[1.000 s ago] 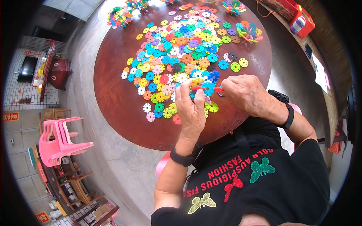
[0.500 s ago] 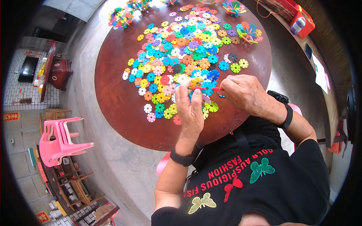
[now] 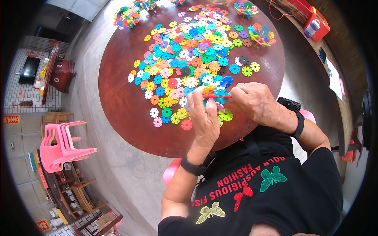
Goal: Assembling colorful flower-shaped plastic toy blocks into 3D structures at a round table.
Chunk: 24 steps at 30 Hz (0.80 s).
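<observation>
Between my hands is a small cluster of notched plastic flower discs slotted together. A red disc [image 3: 212,96] seen nearly edge-on crosses it, with a blue disc [image 3: 223,93] behind. My left hand [image 3: 206,122] grips the cluster's left side between thumb and fingers. At the opposite side, the curled fingers of my right hand [image 3: 255,103] pinch the cluster's edge; their tips are partly hidden. Just below the cluster lies a lime-green disc [image 3: 226,115] on the table. A broad spread of loose, many-coloured discs [image 3: 181,65] reaches away from my hands.
The round brown table [image 3: 118,94] carries assembled disc balls [image 3: 128,17] at its far left and an open disc flower [image 3: 261,35] at the right. Pink stacked chairs [image 3: 63,145] stand to the left. A side counter at right holds a red box [image 3: 317,25] and a phone [image 3: 322,54].
Both hands have shifted slightly nearer to me and to the right with the disc cluster. The left hand has tilted a little, and the red disc now looks flatter and longer.
</observation>
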Available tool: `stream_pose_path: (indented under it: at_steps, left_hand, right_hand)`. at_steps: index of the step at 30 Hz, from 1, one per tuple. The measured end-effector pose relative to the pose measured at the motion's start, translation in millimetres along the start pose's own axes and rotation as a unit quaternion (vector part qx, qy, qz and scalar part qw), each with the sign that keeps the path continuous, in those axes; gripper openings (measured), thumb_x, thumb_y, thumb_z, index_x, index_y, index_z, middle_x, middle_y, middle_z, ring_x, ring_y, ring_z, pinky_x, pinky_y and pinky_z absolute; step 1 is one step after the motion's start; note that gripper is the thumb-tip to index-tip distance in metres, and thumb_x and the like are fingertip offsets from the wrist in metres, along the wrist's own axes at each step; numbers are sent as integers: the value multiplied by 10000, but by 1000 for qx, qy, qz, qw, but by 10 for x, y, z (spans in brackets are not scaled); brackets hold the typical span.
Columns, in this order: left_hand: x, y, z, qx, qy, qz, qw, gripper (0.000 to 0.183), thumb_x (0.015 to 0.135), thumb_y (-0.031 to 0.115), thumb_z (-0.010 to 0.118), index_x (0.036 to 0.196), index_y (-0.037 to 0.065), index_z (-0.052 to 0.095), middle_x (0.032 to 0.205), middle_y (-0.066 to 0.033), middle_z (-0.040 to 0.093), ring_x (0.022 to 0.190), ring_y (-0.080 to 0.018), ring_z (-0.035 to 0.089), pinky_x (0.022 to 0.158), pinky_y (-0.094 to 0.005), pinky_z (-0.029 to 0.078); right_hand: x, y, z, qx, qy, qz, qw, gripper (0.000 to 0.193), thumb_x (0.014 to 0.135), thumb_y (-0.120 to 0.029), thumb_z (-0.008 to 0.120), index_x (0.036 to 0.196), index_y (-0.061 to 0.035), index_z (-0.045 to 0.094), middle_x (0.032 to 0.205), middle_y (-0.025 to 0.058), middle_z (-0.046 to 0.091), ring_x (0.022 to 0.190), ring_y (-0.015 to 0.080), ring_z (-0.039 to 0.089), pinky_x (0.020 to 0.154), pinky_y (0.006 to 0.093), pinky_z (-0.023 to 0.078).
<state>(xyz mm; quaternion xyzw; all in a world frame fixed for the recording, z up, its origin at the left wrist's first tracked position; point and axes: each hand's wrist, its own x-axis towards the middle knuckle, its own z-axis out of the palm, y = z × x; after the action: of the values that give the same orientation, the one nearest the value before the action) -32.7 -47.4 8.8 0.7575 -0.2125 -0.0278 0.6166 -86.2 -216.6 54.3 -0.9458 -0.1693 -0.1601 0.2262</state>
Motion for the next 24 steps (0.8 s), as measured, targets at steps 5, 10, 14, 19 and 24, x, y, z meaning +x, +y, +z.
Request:
stream_pose_path:
  at_steps: [5,10,14,19,24]
  left_hand:
    - [8,-29,15,-57,-10,-38,998,245,931,97,421,1149,5,482,1023,-113,466,815,-163,524,696,-303,466]
    - [20,112,-8,-168,-44,-80,982,238,951,133,442,1153,11,479,1012,-70,490,757,-104,518,658,-253,462]
    - [28,105,-20,-156,-38,-82,984,248,950,146,465,1161,16,480,998,-57,513,737,-82,524,638,-236,462]
    - [106,121,-98,-211,-88,-81,970,456,905,215,559,1298,16,438,1182,-109,509,886,-126,555,751,-275,493]
    - [125,80,-132,-190,-139,-32,971,734,864,459,614,1399,29,355,1307,-126,444,1225,-214,422,944,-352,436]
  right_hand:
    - [1,17,-2,-18,-3,-3,1000,122,797,-98,574,807,-55,460,707,90,506,661,260,585,559,372,467]
    - [49,2,10,-17,70,-25,997,238,798,-173,662,766,-73,449,667,65,484,622,234,578,532,356,465]
    - [44,5,-2,-20,63,-23,998,228,798,-160,657,764,-76,448,653,58,476,600,240,573,528,355,466]
    - [49,6,-74,48,60,41,996,215,813,-153,646,759,-46,468,654,102,487,613,279,577,553,382,465]
    - [120,157,-276,139,51,100,984,228,866,-168,596,730,1,527,628,176,530,618,358,556,559,429,426]
